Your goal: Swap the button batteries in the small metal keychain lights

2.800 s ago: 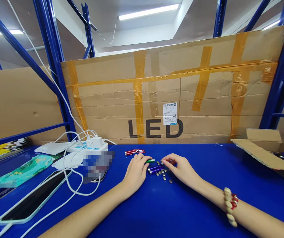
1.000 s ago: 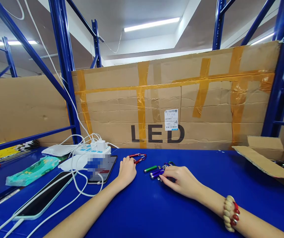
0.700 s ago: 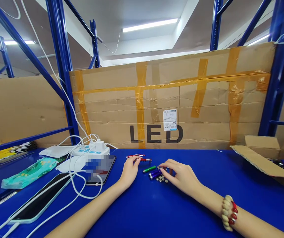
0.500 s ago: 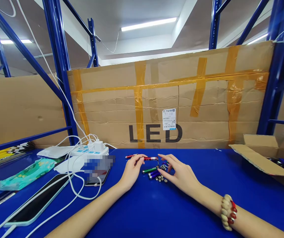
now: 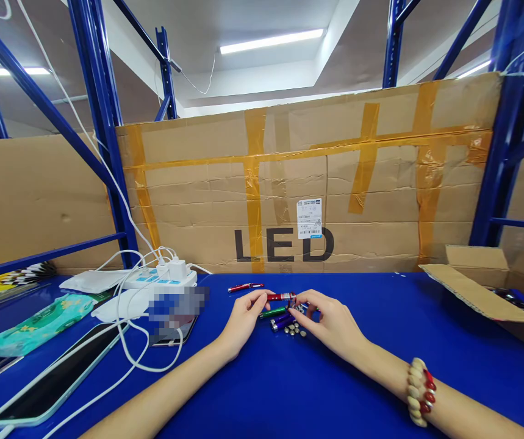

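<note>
My left hand (image 5: 246, 323) is closed, its thumb and fingertips pinching the left end of a small red penlight (image 5: 281, 297) with silver trim. At the other end, the thumb and forefinger of my right hand (image 5: 330, 320) close around the tip and a small dangling part. Just below them lie a green penlight (image 5: 272, 313) and a purple penlight (image 5: 283, 321) on the blue table. Several small silver button cells (image 5: 293, 331) are scattered beside these. More small metal pieces are partly hidden behind my right fingers. A second red penlight (image 5: 246, 287) rests behind my left hand.
On the left stand a white power strip (image 5: 152, 278) with tangled cables, a phone (image 5: 60, 375), and a green tissue pack (image 5: 37, 323). An open cardboard box (image 5: 476, 292) stands at right. A tall cardboard sheet (image 5: 380, 201) marked LED closes off the back.
The red penlight has come toward me in my left hand, away from the other red one. My right fingers have closed onto its right end. The view has shifted slightly.
</note>
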Motion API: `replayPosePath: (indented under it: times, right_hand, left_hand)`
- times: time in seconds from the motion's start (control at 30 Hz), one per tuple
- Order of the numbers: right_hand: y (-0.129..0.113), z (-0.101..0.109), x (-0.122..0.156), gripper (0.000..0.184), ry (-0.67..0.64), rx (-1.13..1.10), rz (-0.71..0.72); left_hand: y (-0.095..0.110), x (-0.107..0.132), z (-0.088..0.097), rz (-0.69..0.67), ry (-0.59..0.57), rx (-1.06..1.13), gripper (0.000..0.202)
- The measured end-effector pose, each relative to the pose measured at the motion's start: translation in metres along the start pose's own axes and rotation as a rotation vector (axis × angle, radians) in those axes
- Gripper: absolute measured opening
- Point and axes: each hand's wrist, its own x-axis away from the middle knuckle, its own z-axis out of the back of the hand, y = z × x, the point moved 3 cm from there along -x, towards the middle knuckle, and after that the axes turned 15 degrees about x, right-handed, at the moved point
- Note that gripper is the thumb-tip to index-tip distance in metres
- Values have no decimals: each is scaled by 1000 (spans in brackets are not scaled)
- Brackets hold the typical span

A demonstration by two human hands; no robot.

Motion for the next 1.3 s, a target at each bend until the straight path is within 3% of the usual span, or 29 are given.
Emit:
replayPosePath:
  times: [0.3,0.53,0.7,0.9,1.13,1.3]
  right_hand:
    - [0,0,-1,16,-36,-133,-51]
    - [-4,0,0,14,2,-177,51]
    - [-7,2,1,17,35,-127,150]
    - [-8,5,0,19,77,-114,210]
    - [-11,3,2,21,18,-98,288]
    - [-12,0,5,30,-28,-24,213]
  left_hand:
    - [1,3,-1,8,13,24,45]
    - [8,11,-14,-33,-123,-18,32]
    - [11,16,-20,-103,-213,-239,29]
    - [14,19,-17,-175,-129,-322,31]
    - [16,19,-14,-144,-44,-389,28]
    - [16,19,-15,-138,-51,-462,26]
